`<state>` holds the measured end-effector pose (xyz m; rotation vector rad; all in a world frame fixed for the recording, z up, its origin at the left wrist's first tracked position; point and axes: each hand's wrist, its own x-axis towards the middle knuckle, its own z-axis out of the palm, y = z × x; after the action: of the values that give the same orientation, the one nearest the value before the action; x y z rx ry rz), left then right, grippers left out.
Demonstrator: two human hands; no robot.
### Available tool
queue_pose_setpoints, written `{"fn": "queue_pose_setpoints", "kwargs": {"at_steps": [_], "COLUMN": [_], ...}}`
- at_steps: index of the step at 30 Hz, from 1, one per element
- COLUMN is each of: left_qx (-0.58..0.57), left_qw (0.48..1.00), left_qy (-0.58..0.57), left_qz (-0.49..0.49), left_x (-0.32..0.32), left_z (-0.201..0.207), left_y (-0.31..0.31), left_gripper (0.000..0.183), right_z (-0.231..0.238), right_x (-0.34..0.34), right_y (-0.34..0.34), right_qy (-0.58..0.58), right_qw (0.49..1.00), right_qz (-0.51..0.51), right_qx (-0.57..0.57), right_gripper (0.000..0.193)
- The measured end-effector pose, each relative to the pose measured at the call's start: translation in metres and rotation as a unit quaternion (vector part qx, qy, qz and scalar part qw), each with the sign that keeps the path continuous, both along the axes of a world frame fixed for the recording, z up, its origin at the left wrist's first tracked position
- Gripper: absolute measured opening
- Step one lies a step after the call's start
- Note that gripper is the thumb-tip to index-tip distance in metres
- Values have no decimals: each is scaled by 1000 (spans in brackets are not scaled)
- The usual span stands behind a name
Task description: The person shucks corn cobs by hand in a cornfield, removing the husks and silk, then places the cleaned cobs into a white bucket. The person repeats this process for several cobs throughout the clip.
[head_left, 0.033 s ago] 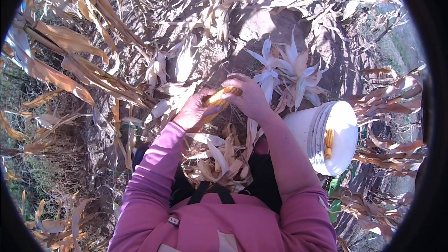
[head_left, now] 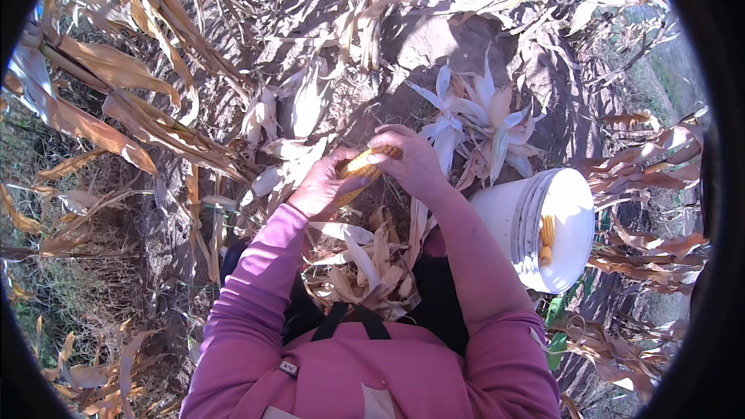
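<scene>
Yellow husked corn (head_left: 361, 165) is held between my two hands, in front of my body. My left hand (head_left: 319, 185) is wrapped round its lower left part, the thumb lying across the kernels. My right hand (head_left: 415, 164) grips the upper right end, fingers curled over it. Because the fingers cover parts of it, I cannot tell whether this is one ear or two pressed together. Below my hands, between my legs, lies a pile of dry husks (head_left: 369, 268). To the right a white bucket (head_left: 497, 213) lies tipped, its mouth facing right, with corn ears (head_left: 547, 233) inside.
Pale opened husks (head_left: 489, 120) lie on the soil beyond my right hand. Dry corn stalks and leaves (head_left: 116, 120) lean in from the left. More dry leaves (head_left: 644, 225) stand beyond the bucket. Bare soil (head_left: 434, 43) shows farther ahead among fallen leaves.
</scene>
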<state>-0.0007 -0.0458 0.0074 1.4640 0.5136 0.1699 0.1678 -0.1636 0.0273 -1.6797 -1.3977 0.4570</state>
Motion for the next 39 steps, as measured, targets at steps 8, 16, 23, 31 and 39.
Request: {"fn": "queue_pose_setpoints", "kwargs": {"at_steps": [8, 16, 23, 31, 39], "left_qx": [-56, -208, -295, -227, -181], "left_qw": [997, 963, 941, 970, 983], "left_qy": [-47, -109, -162, -84, -6], "left_qz": [34, 132, 22, -16, 18], "left_x": [-4, -8, -15, -11, -16], "left_z": [-14, -8, -15, 0, -2], "left_y": [9, 13, 16, 7, 4], "left_gripper": [39, 40, 45, 53, 52], "right_z": [7, -1, 9, 12, 16], "right_x": [13, 31, 10, 9, 9], "right_y": [0, -8, -2, -4, -7], "right_qy": [-56, 45, 153, 22, -93], "right_qw": [969, 979, 983, 995, 995], "right_qz": [-239, -196, -77, -13, -29], "right_qx": [42, 26, 67, 100, -4], "right_gripper": [17, 29, 23, 19, 18]}}
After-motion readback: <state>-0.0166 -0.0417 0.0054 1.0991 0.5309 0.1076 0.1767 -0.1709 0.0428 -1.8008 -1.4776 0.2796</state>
